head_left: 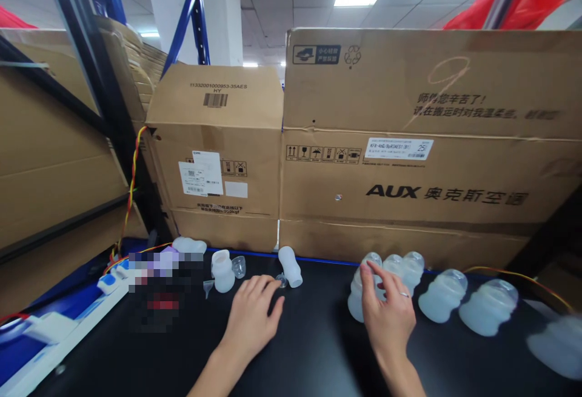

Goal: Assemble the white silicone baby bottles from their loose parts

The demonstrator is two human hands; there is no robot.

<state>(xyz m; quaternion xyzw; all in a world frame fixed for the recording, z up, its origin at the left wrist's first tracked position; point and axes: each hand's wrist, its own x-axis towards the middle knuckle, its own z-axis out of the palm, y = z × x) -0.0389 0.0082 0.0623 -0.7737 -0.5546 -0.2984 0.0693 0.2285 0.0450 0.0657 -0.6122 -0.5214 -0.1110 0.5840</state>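
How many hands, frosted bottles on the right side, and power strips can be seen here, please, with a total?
Left hand plus right hand: 2
Frosted bottles on the right side: 6, one blurred
Power strip: 1
Total: 9

We see a frosted, waisted bottle (355, 301) with a clear domed cap, upright and partly hidden. Farther left, a whiter bottle (290, 265) (uncapped) seems to lie on its side, a small clear piece (282, 280) just beside it.
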